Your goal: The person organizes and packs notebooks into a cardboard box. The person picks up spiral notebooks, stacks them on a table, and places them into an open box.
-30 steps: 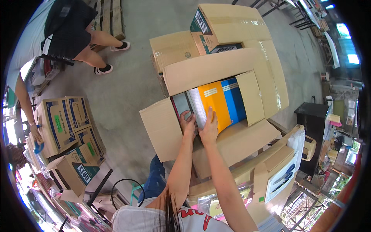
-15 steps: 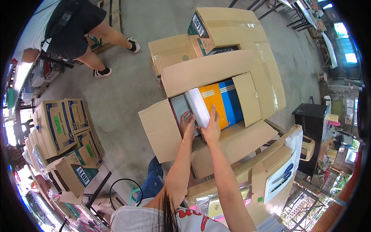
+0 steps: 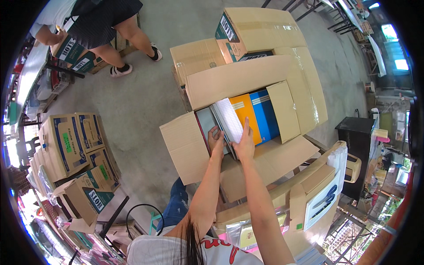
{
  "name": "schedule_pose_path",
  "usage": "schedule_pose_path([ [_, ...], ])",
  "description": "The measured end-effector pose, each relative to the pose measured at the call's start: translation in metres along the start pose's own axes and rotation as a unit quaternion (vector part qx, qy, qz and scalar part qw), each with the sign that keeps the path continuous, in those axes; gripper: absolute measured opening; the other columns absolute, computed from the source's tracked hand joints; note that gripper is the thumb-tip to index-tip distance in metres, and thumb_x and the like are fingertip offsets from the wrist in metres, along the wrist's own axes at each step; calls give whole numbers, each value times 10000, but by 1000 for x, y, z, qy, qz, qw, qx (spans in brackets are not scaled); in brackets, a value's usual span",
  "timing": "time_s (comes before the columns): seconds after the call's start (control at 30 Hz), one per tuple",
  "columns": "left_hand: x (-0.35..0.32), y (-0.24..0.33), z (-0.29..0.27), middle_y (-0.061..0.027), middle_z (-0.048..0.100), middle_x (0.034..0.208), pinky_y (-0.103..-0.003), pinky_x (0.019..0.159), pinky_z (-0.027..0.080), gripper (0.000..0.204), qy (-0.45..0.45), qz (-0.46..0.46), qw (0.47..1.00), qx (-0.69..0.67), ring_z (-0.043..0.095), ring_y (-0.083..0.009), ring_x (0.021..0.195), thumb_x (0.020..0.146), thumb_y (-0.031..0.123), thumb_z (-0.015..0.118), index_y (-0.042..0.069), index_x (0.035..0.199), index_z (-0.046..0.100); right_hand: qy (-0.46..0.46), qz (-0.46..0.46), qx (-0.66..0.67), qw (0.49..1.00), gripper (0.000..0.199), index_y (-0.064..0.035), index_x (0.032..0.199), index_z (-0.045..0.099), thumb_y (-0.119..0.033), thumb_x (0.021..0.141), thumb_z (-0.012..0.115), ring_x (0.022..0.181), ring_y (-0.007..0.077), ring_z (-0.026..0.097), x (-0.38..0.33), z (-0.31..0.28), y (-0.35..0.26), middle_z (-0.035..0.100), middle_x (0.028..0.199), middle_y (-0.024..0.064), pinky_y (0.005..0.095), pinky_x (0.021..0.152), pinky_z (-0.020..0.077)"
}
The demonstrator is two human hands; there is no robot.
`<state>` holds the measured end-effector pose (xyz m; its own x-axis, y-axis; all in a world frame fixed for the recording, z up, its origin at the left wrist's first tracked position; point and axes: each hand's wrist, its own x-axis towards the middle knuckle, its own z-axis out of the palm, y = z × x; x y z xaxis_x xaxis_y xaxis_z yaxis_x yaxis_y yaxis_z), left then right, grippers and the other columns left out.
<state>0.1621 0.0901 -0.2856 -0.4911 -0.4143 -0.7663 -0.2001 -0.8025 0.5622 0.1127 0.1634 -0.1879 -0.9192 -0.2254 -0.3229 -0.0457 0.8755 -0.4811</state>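
Observation:
An opened cardboard box (image 3: 238, 73) stands in front of me, its flaps folded outward. Packed inside are notebooks with an orange cover (image 3: 248, 112) and a blue cover (image 3: 265, 115). Left of the orange one, a white ruled notebook (image 3: 230, 118) leans open, its pages showing. My right hand (image 3: 245, 143) grips its near end, thumb at the left and index finger stretched along the orange cover. My left hand (image 3: 216, 141) has its fingers curled at the left edge of the same notebook, beside a grey cover (image 3: 206, 121) on the box's left side. Its fingertips are partly hidden.
Closed cartons (image 3: 265, 31) stand close behind the box. More stacked cartons (image 3: 64, 145) are at the left. A person (image 3: 101, 26) bends over cartons at the far left. Flattened cardboard and plastic-wrapped packs (image 3: 251, 234) lie at my right, near a black cabinet (image 3: 355, 132).
Both hands have shifted slightly, and the white notebook's pages are spread more, with more edges showing at its left. The other person has moved right and a hand now touches a carton.

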Motion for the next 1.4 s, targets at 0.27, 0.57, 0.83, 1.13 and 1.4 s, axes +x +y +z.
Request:
schedule_pose_path([
  [0.27, 8, -6, -2, -99, 585, 1210, -394, 758, 494, 565, 41, 104, 994, 14, 562, -236, 1059, 841, 42, 661, 184, 1302, 366, 16, -10, -18, 1000, 1197, -184, 1504, 68, -22, 592, 825, 1186, 435, 475, 1, 0, -2, 409, 1355, 237, 480, 926, 457],
  [0.57, -10, 25, 22, -179, 274, 1463, -445, 1016, 375, 662, 204, 296, 770, 527, 346, -381, 1304, 714, -5, 715, 153, 1278, 407, 15, 9, -14, 1000, 1211, -183, 1504, 56, -20, 587, 830, 1199, 434, 466, 2, -3, 4, 402, 1363, 238, 479, 937, 452],
  [0.83, 36, 4, -25, -142, 440, 1380, -406, 995, 390, 523, -58, -66, 979, 182, 467, -287, 1217, 899, 318, 628, 35, 1309, 468, -9, 0, -21, 1000, 1173, -160, 1503, 82, -25, 600, 820, 1132, 427, 517, -4, 7, -14, 481, 1285, 244, 464, 901, 466],
  [1.13, 45, -21, -14, -225, 519, 1270, -383, 937, 450, 829, 147, 65, 965, 207, 549, -337, 1112, 718, 359, 820, -57, 1284, 378, -133, -114, 55, 983, 804, -42, 1415, 334, -122, 728, 743, 1078, 373, 576, -28, 11, 30, 536, 1253, 250, 409, 890, 489],
  [1.4, 3, 18, -7, -152, 651, 1086, -368, 856, 502, 568, 56, 31, 987, 146, 628, -276, 966, 690, 148, 836, -35, 1152, 563, -40, -60, 249, 966, 619, -16, 1335, 457, -158, 798, 730, 1127, 297, 581, -96, -108, 15, 544, 1276, 199, 377, 923, 487],
])
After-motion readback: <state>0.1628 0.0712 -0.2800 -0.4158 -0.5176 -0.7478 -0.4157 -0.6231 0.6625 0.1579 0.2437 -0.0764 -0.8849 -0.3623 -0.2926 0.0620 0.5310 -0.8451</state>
